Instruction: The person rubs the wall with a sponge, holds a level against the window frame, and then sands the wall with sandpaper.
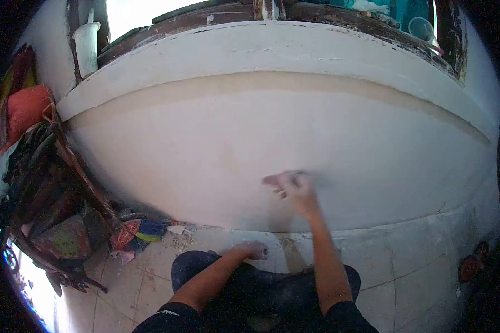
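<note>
A big white wall (172, 144) is right in front of the person, under a white ledge (261, 47). The right hand (298, 191) is up at the low middle part of the wall. It is blurry, and its fingers are bent. I can't tell if they are holding something small or are just against the wall. The left hand (253, 250) is lower down, just past the bent left knee (186, 265), and it looks dusty and pale. Its fingers curl in, but I can't tell if anything is inside them. A white tub (85, 50) stands at the left end of the ledge, and a see-through cup (421, 29) is near the right end. On the left there is a messy pile, with a red bundle (28, 108) above some dark cloth (32, 161). Little bits of rubble (182, 240) lie on the tiled floor (422, 283) near the wall.
</note>
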The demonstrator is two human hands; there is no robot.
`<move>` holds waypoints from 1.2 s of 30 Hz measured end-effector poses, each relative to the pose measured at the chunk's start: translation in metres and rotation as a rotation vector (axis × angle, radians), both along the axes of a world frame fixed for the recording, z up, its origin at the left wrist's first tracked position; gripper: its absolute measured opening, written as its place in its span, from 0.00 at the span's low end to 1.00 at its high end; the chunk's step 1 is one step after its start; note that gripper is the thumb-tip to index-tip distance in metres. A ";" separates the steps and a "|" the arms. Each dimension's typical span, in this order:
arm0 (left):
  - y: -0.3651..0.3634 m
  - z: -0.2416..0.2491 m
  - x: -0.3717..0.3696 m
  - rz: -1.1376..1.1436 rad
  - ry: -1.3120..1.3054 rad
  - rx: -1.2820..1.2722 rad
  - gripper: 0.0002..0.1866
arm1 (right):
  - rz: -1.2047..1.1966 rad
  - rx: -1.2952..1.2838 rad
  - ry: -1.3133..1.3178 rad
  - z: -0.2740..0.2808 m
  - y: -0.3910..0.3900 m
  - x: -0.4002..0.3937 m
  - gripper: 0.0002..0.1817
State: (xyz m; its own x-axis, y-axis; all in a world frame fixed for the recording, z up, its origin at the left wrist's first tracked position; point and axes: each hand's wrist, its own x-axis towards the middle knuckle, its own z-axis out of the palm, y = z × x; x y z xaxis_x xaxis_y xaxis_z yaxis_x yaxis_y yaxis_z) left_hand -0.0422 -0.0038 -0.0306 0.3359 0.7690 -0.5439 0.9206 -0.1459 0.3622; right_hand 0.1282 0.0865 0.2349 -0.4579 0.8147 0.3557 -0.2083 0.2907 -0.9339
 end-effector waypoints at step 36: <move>0.008 -0.006 -0.001 -0.021 -0.044 0.018 0.25 | -0.565 -0.161 0.550 0.022 0.062 0.122 0.14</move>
State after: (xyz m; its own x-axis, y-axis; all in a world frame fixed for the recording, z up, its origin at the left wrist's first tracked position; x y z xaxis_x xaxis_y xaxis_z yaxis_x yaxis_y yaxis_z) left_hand -0.0432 0.0038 -0.0371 0.3748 0.7712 -0.5146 0.9007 -0.1715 0.3991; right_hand 0.2503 0.1480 0.2570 0.2455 0.9313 0.2691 -0.5119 0.3603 -0.7799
